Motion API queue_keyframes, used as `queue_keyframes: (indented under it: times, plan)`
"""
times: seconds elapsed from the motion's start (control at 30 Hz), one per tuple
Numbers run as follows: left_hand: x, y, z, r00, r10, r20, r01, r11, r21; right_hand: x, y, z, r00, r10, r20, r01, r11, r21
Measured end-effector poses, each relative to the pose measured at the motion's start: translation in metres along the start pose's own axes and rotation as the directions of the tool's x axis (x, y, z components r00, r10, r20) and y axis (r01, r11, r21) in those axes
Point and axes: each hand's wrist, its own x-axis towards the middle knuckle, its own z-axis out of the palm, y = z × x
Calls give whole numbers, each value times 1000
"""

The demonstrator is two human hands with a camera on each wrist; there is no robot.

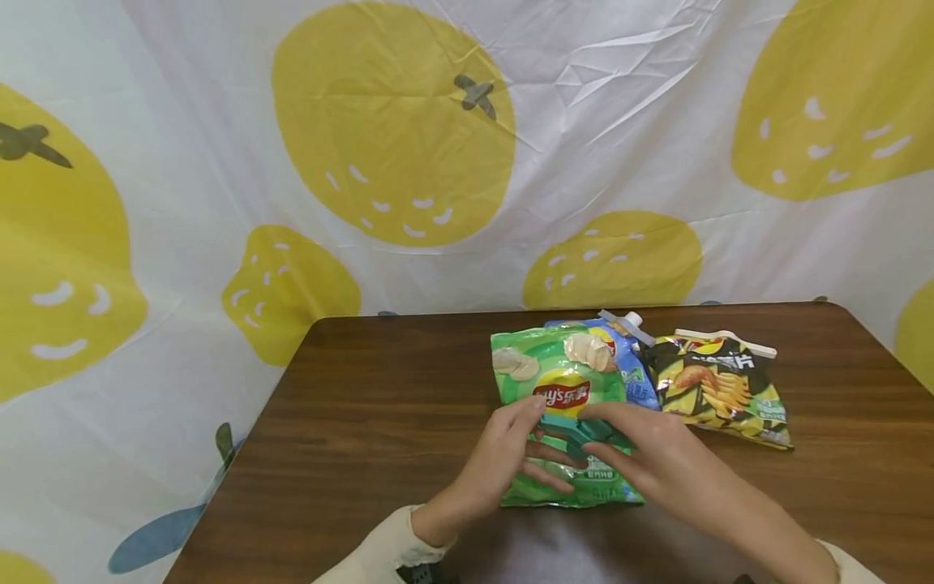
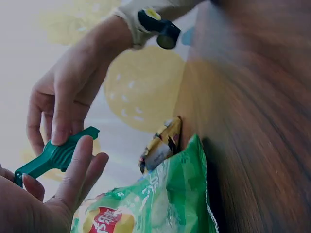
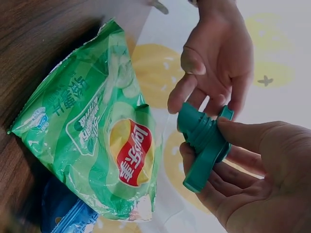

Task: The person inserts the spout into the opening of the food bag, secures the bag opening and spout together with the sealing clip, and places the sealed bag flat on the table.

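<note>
My right hand (image 1: 660,454) pinches a dark green bag clip (image 3: 204,145) between thumb and fingers. The clip has a ribbed spout and a long bar, held up in front of a green Lay's chip bag (image 3: 97,131). My left hand (image 1: 503,450) is close beside the clip with fingers spread and loosely extended; in the left wrist view, one end of the clip (image 2: 58,153) reaches to its palm side. Behind both hands, the green bag lies on the table, partly covered by them in the head view.
Behind the green bag is a blue bag (image 1: 638,373) with a grey clip (image 1: 629,328) and white cap at its top. To its right lies a black and yellow chip bag (image 1: 718,393) with a white clip (image 1: 730,341). A lemon-print cloth (image 1: 438,276) hangs behind the wooden table (image 1: 350,454).
</note>
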Motion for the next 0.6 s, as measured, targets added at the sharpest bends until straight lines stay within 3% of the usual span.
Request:
queue_keyframes:
  times: [0.17, 0.3, 0.47, 0.6]
  plan:
    - [5, -9, -7, 997, -65, -41, 62, 995, -76, 0, -1, 1, 1000, 19, -10, -19, 1000, -12]
    - [7, -13, -10, 995, -75, -59, 67, 990, -123, 0, -2, 0, 999, 35, 1, -35, 999, 2]
    - [5, -13, -10, 996, -65, -59, 60, 994, -86, 0, -2, 0, 997, 80, 20, -81, 994, 75]
    - [4, -11, -7, 995, -63, -73, 58, 996, -62, 0, -1, -1, 998, 62, 18, -63, 996, 68]
